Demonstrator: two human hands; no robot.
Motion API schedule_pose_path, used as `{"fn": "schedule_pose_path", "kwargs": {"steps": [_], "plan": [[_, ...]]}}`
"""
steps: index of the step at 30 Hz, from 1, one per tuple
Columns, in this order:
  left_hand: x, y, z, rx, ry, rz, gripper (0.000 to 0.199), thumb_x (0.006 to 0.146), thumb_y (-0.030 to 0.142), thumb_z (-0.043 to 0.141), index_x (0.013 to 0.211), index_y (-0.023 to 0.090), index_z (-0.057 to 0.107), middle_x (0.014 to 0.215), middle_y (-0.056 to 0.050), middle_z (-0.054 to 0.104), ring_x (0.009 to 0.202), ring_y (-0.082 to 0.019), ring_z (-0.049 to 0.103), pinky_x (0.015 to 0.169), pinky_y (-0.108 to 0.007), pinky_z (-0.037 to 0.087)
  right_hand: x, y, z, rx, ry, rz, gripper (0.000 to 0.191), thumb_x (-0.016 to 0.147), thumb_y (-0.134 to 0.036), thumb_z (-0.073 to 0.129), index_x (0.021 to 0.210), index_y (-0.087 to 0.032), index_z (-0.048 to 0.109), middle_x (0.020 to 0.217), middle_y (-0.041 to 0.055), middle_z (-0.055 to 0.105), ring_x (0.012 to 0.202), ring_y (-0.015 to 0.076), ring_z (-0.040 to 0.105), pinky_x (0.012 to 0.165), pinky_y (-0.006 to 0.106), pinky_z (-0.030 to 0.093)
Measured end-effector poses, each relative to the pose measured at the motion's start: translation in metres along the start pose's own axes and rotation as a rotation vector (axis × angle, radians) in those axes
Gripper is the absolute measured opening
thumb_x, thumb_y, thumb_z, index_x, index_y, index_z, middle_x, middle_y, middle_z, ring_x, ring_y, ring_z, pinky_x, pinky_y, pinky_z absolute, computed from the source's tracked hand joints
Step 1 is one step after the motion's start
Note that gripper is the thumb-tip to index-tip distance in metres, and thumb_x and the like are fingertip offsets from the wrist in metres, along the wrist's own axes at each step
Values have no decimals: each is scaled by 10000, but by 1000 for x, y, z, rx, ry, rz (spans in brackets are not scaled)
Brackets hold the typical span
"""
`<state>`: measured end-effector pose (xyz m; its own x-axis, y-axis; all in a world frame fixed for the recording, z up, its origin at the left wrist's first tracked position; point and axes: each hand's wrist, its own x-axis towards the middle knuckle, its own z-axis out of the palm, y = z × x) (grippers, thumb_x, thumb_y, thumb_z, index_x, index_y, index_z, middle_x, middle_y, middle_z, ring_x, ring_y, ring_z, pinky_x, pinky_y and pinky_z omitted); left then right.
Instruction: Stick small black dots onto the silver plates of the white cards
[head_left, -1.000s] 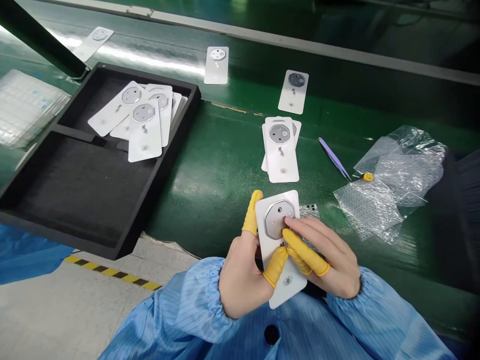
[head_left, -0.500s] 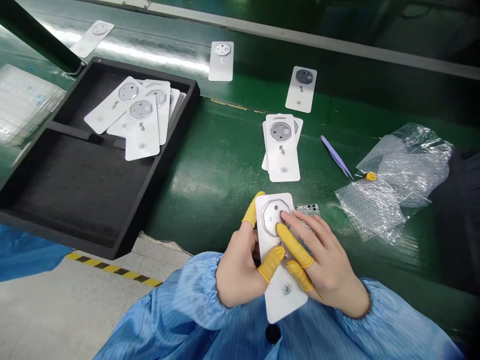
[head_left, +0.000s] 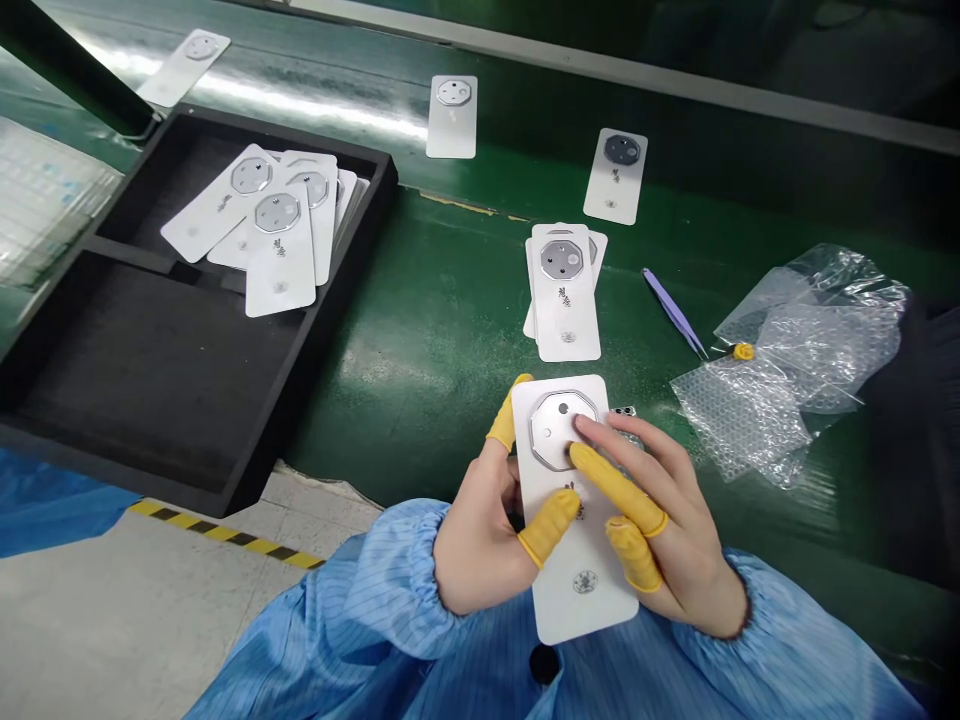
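Observation:
My left hand (head_left: 487, 540) holds a white phone back cover (head_left: 559, 545), its yellow-capped thumb over the front and a capped finger at the far left edge. An octagonal silver ring with small holes sits near the cover's top; dark characters and a round emblem are lower down. My right hand (head_left: 664, 520) reaches over the cover from the right with fingers apart. Its yellow-capped index fingertip touches the lower part of the octagon, and a bare fingertip rests close above. Beyond the right hand, a small sheet with black dots (head_left: 626, 411) is mostly hidden.
Several similar covers (head_left: 566, 320) lie stacked ahead on the green table (head_left: 435, 330), with single ones farther back. A black tray (head_left: 150, 345) at left holds more covers. Purple tweezers (head_left: 673, 310) and clear bubble bags (head_left: 817, 330) are at right. Clear plastic trays (head_left: 52, 200) sit far left.
The cover has turned more squarely toward me and shifted slightly right, covering more of the dotted sheet. My right hand has moved a little right, its fingers still at the octagon.

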<state>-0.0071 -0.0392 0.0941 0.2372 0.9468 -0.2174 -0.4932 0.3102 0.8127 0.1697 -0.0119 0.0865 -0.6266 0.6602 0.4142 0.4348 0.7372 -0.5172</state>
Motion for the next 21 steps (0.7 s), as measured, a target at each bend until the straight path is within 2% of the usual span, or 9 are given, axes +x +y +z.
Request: {"fn": "schedule_pose_path", "kwargs": {"steps": [4,7,12,15,18,21], "plan": [[-1,0,0,172,-4,46,722,885,171,578,1456,334,166,1089,-61,672,921,-225,685,782,-339,598,1,-1,-1,-192,1,-43,309,913,-185,436,1152,-55,583,1294,214,535,1205,375,458,932,607,399],[-2,0,0,266,-7,79,725,887,174,565,1464,332,156,1148,-73,654,885,-212,685,782,-342,594,2,-1,-2,-237,46,-84,270,901,-164,467,1097,-40,606,1267,219,557,1201,369,485,939,584,427],[-4,-2,0,505,44,121,784,829,129,599,1473,279,179,1068,-69,690,807,-211,691,812,-360,582,4,-6,-9,-263,-66,-206,360,823,-63,523,1143,101,538,1343,311,451,1262,417,435,952,520,505],[-4,-4,2,621,82,145,783,782,118,622,1459,231,246,1140,-91,670,815,-222,692,858,-383,561,5,-11,-15,-286,-123,-231,338,797,-22,499,1097,128,538,1389,358,357,1279,464,388,956,545,508],[-4,-5,4,605,112,154,759,777,147,635,1447,211,284,1192,-108,647,834,-232,696,865,-381,554,5,-10,-18,-242,-141,-210,426,808,-39,497,1200,126,477,1417,346,324,1306,455,355,988,568,485],[-3,-6,4,431,149,95,721,784,173,656,1423,233,328,1106,-90,686,822,-240,699,829,-367,564,4,-4,-15,-130,-137,-180,585,820,-62,517,1354,95,337,1447,303,311,1329,415,346,1015,548,475]]}}
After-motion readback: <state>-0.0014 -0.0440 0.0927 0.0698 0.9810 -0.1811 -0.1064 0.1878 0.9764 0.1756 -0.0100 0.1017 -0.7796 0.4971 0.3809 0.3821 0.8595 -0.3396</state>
